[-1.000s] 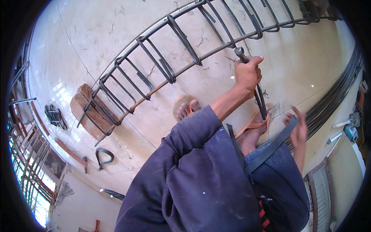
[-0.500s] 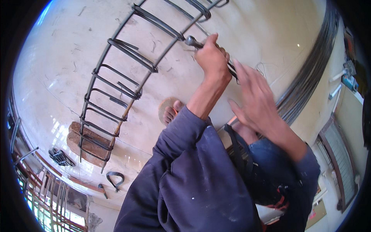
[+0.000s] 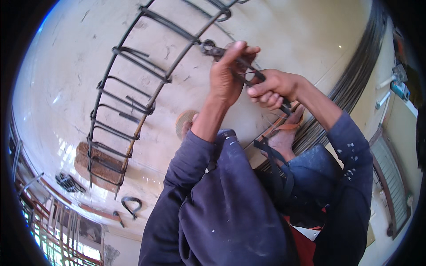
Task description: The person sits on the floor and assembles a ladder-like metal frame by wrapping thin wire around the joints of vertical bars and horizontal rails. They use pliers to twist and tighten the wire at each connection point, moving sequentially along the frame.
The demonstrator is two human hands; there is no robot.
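Note:
A long cage of steel bars (image 3: 146, 95) with bent stirrups lies on the pale floor, curving from lower left to the top. My left hand (image 3: 227, 75) grips a pair of dark pincers (image 3: 212, 48) whose jaws sit at a bar crossing near the top. My right hand (image 3: 274, 88) closes on the pincers' long handles (image 3: 284, 106) just to the right. Both blue sleeves reach up from the lower edge. My foot in an orange sandal (image 3: 284, 131) rests below the hands.
The cage's lower end rests on a wooden block (image 3: 98, 165). A bundle of long steel rods (image 3: 355, 84) runs along the right side. Loose bent stirrups (image 3: 131, 205) lie at lower left beside a stack of metal frames (image 3: 53, 230). Small tools (image 3: 395, 86) sit at far right.
My right hand has come up from beside my leg and taken the pincers' handles. The view has swung so that the cage now runs more steeply upward.

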